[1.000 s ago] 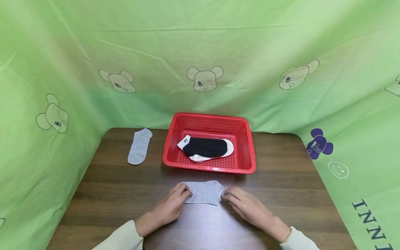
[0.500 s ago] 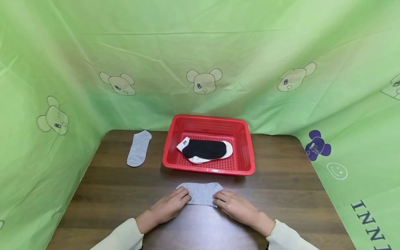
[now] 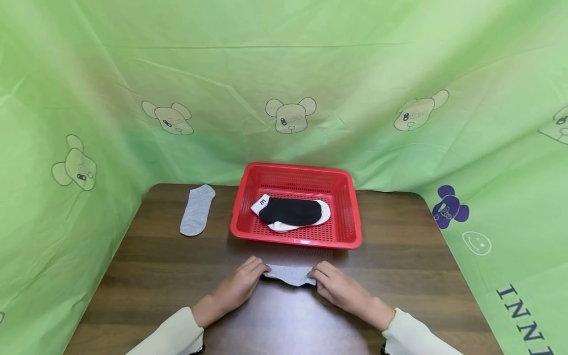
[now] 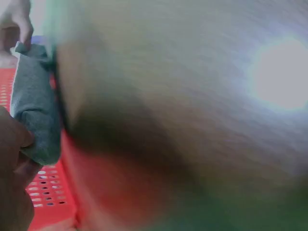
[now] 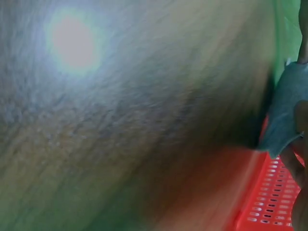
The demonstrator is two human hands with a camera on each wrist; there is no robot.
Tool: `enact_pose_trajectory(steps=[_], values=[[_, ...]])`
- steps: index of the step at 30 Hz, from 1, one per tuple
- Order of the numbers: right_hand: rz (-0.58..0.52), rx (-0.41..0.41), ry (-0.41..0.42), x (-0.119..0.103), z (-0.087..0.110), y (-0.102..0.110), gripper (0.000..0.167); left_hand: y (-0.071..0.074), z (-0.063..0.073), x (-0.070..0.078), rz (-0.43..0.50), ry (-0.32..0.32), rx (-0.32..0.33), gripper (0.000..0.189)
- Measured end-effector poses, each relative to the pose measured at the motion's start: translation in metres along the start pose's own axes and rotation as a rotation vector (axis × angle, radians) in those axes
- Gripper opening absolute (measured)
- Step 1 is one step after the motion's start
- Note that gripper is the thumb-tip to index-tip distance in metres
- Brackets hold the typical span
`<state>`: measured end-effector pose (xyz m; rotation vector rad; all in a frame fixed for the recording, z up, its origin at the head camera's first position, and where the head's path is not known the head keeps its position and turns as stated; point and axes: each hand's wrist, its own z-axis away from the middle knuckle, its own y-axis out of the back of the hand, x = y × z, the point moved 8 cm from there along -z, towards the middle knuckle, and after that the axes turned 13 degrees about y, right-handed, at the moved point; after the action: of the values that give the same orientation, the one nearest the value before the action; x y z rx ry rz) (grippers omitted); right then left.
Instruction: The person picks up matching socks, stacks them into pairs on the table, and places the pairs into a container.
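Note:
A grey sock [image 3: 289,274] is stretched sideways between both hands, in front of the basket, its lower edge lifted off the table. My left hand [image 3: 243,280] pinches its left end, and my right hand [image 3: 339,288] pinches the right end. In the left wrist view the sock [image 4: 36,106] hangs between the fingers of the two hands. The right wrist view shows only part of the sock [image 5: 286,110] at its right edge. Another grey sock [image 3: 197,210] lies flat at the table's back left.
A red perforated basket [image 3: 296,240] stands at the back middle of the wooden table [image 3: 399,256]. Inside it lie a black sock [image 3: 290,211] and white socks [image 3: 326,212] beneath. Green printed cloth [image 3: 293,59] surrounds the table on the back and sides.
The right hand has moved from beside the sock onto its right end. Both hands have raised the sock, which lay flat before. The basket and the other grey sock have stayed put.

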<state>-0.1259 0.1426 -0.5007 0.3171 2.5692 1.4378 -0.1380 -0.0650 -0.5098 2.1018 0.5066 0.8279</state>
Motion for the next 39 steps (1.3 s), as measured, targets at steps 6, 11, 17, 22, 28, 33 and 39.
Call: enact_pose_trajectory(steps=[6, 11, 17, 22, 28, 33, 39], values=[[-0.201, 0.213, -0.214, 0.013, 0.003, 0.024, 0.036, 0.014, -0.015, -0.006, 0.274, 0.270, 0.026, 0.025], [-0.400, 0.308, -0.462, 0.027, 0.013, 0.024, 0.033, 0.015, -0.023, -0.013, 0.376, 0.463, 0.021, 0.022], [-0.611, 0.334, -0.831, 0.043, 0.033, 0.010, 0.025, 0.003, -0.022, -0.028, 0.457, 0.684, -0.029, 0.010], [-0.650, 0.280, -0.981, 0.051, 0.042, -0.002, 0.021, -0.011, -0.015, -0.038, 0.448, 0.773, -0.067, 0.004], [-0.653, 0.210, -1.049, 0.057, 0.049, -0.015, 0.020, -0.024, -0.011, -0.046, 0.391, 0.833, -0.052, 0.008], [-0.707, 0.214, -1.122, 0.058, 0.057, -0.024, 0.020, -0.032, -0.012, -0.046, 0.394, 0.858, -0.068, 0.012], [-0.735, 0.234, -1.154, 0.060, 0.062, -0.028, 0.022, -0.036, -0.016, -0.043, 0.330, 0.850, -0.124, 0.025]])
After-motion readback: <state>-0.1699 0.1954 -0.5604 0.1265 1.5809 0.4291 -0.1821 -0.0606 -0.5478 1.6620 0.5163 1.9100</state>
